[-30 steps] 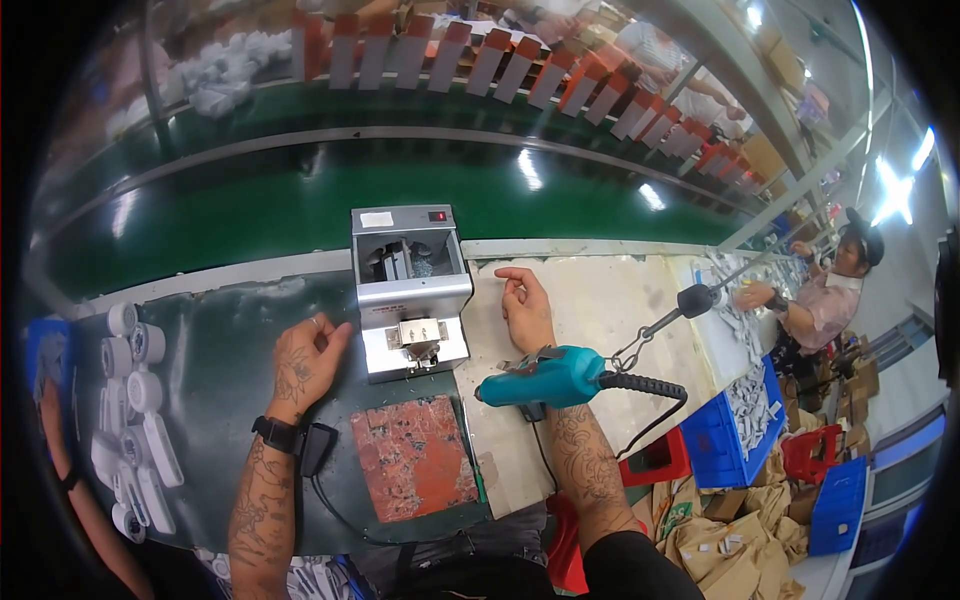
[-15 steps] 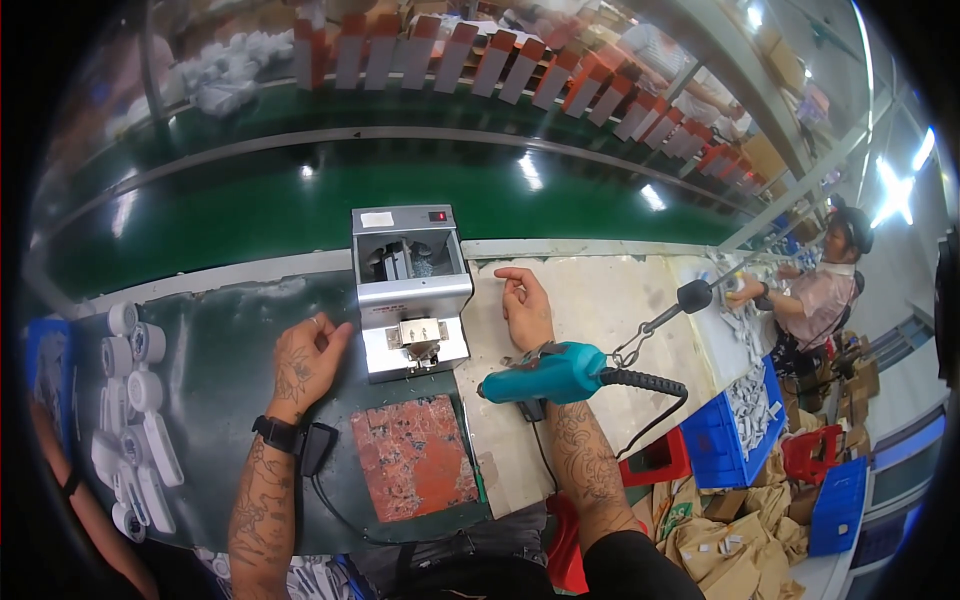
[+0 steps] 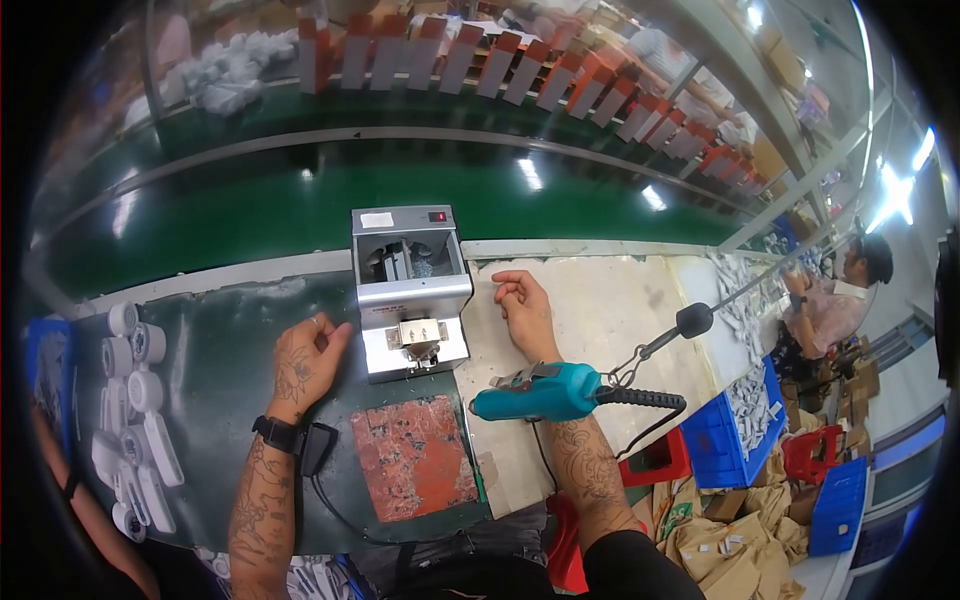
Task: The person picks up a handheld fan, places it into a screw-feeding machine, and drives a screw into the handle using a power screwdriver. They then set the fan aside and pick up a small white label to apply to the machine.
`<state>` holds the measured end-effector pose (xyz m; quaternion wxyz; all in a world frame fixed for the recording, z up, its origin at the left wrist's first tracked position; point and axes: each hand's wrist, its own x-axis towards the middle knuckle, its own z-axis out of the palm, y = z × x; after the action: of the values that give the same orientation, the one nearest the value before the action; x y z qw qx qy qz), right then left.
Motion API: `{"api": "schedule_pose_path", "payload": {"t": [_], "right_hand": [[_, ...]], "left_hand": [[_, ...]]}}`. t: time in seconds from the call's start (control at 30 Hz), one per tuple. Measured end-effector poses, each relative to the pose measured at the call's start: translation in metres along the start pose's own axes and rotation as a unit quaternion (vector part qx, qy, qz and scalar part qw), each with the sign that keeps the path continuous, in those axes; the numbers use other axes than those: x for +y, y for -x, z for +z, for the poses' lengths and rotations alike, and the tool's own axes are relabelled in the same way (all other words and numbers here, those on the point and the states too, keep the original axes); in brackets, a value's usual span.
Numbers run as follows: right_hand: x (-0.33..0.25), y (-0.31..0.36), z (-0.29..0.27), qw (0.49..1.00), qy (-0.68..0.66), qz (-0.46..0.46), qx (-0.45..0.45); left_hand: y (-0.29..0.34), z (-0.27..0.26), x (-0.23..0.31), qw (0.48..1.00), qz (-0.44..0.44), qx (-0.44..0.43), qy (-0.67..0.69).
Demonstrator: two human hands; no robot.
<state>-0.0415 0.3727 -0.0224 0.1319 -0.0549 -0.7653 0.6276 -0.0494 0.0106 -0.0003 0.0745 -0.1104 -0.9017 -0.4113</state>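
My left hand (image 3: 308, 362) rests on the dark green mat, left of a grey screw feeder (image 3: 412, 295); its fingers are loosely bent, the thumb stands apart, and nothing is in it. On the pale sheet to the feeder's right lies my right hand (image 3: 526, 318), index finger stretched, the others curled, also without anything in it. A teal electric screwdriver (image 3: 545, 391) hangs over my right forearm from a chain and cord, held by neither hand. Screws show in the feeder's open tray. A worn red pad (image 3: 415, 458) lies between my forearms.
White handled parts with round heads (image 3: 146, 390) lie in a cluster at the left mat edge. Beyond the bench runs a green conveyor (image 3: 270, 195). A blue bin (image 3: 735, 430) of white parts stands right, near a co-worker (image 3: 835, 300). Another person's arm shows at the lower left.
The hanging screwdriver has swung slightly left and down. My right hand has barely shifted and my left hand stays put. The co-worker at the right has turned and moved a little to the right.
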Motion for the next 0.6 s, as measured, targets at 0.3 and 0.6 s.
{"api": "schedule_pose_path", "payload": {"t": [0.3, 0.6], "right_hand": [[0.0013, -0.0001, 0.0006, 1.0, 0.005, -0.005, 0.001], [0.0025, -0.0014, 0.0019, 1.0, 0.002, 0.015, 0.006]], "left_hand": [[0.0, 0.0004, 0.0001, 1.0, 0.011, 0.005, 0.005], [0.0001, 0.0002, -0.0012, 1.0, 0.018, 0.01, -0.012]]}}
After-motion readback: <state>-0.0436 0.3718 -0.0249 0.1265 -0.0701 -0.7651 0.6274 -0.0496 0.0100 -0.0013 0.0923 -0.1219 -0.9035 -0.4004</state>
